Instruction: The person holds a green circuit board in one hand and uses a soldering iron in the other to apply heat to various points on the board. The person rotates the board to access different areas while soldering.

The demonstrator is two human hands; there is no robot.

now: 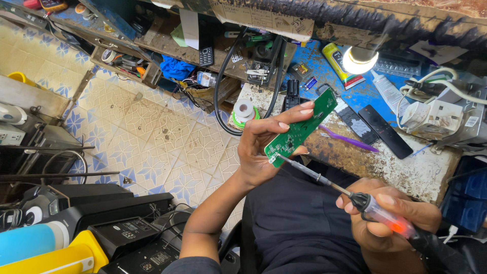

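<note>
One camera sits on my head, looking steeply down past my lap. It is close to my hands in the centre and lower right of the frame, with the workbench [406, 167] across the upper right and the tiled floor [167, 147] at left.

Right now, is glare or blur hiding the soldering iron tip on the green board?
Head view: the bare lamp bulb is blown out white, glare local to the blue bench top; the green circuit board in the left hand and the soldering iron in the right hand look sharp; wide-angle lens bends the frame edges.
</note>
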